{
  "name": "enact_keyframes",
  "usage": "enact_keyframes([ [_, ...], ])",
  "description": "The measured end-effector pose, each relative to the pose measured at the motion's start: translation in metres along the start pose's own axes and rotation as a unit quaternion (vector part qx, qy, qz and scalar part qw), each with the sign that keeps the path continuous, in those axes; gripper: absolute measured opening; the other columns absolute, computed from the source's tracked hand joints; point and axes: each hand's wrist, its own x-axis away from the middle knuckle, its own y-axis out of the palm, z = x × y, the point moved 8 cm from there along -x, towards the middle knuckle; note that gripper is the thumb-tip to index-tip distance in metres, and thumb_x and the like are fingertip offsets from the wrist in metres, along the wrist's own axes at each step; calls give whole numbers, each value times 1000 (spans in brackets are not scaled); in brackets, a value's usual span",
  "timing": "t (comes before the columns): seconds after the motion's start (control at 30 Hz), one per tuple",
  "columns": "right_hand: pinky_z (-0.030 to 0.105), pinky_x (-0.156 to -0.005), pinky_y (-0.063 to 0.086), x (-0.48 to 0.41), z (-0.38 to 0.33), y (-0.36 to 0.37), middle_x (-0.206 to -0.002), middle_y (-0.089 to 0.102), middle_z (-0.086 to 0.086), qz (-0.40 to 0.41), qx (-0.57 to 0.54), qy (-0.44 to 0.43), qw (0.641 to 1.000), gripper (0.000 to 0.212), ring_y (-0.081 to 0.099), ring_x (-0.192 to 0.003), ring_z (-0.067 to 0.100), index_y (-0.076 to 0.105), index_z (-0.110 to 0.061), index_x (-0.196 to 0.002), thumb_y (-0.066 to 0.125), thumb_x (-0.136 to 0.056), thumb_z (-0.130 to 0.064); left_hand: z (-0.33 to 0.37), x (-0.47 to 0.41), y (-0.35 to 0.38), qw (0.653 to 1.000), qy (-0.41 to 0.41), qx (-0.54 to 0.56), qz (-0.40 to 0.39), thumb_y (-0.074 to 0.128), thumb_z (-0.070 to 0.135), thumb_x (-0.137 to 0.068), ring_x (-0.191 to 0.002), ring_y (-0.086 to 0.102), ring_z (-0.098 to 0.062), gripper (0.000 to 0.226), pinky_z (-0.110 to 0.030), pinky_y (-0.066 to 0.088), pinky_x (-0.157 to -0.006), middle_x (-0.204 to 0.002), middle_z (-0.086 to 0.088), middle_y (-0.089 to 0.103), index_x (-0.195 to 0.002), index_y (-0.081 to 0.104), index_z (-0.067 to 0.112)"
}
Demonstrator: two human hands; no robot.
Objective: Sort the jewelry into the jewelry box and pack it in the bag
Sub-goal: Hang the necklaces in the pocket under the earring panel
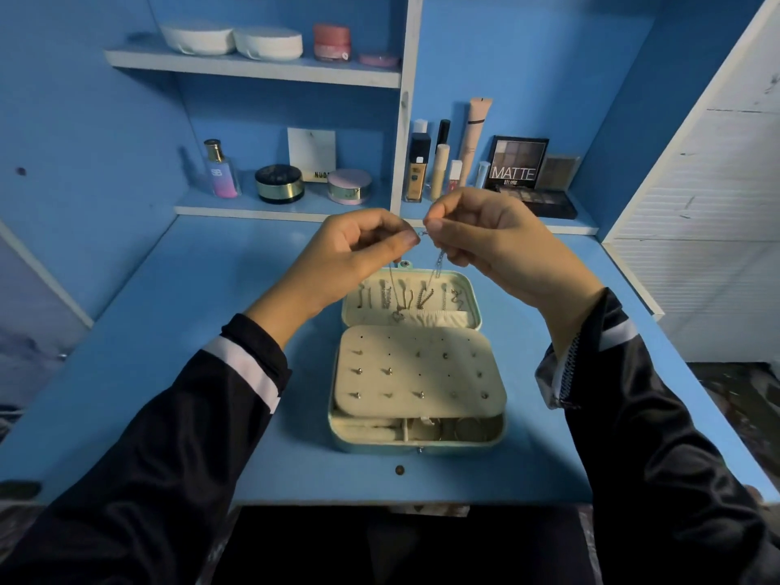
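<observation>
Head view: clasp work on a necklace above the open jewelry box (422, 447).
Left hand (363, 247) and right hand (485, 238), raised close together, each pinch an end of the necklace (438, 263), which dangles over the lid (473, 297). The next move is probably hanging it on a free hook. No bag in view.

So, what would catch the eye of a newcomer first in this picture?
The left hand and right hand pinch a thin necklace above the middle of the blue desk. Below them lies an open box, its pad dotted with studs. At the back right stands a MATTE palette.
</observation>
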Motion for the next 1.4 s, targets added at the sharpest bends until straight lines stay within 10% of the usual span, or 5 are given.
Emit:
enact_keyframes([
  [1.1, 20, -50, 36, -9, 59, 5, -77, 65, 7, -7, 66, 103, 992, 8, 44, -53, 10, 60, -7, -86, 59, -93, -4, -66, 4, -29, 983, -46, -179, 4, 67, 18, -91, -76, 57, -3, 12, -15, 46, -74, -83, 10, 67, -84, 68, 28],
  [1.4, 16, -48, 33, -22, 62, 1, -67, 59, 1, -2, 52, 85, 995, 5, 41, -51, 9, 64, -6, -87, 64, -90, -2, -65, -17, -11, 991, -22, -126, -32, 67, 23, -93, -96, 67, -9, 7, -29, 52, -93, -97, 8, 73, -97, 71, 19],
])
